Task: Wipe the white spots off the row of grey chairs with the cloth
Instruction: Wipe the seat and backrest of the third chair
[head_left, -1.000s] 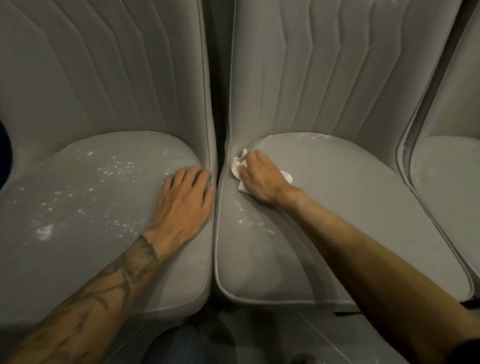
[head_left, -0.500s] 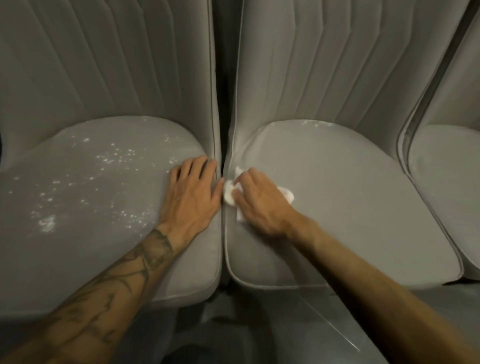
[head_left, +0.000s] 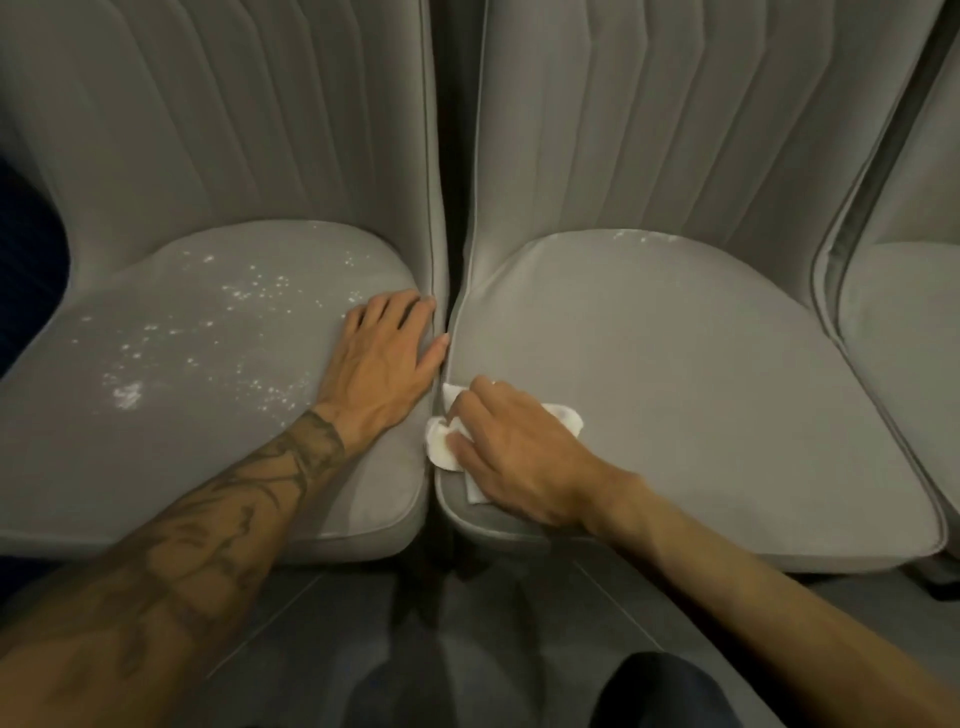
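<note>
Your left forearm (head_left: 208, 540): bare, carrying a dark line-work tattoo (head_left: 291, 457), with dense banded strokes just behind the wrist and looser curling, branching shapes farther up toward the elbow. Your left hand (head_left: 387, 358): bare, veins raised across its back. Your right forearm (head_left: 753, 577): bare along all that shows. Your right hand (head_left: 511, 452): bare; one small pale glint on a finger, too blurred to identify.

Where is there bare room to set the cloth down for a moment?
The middle seat is mostly bare from the right hand and cloth across to its right edge. Crowded: the gap where both hands meet; white spots cover the left seat beyond the left hand.
</note>
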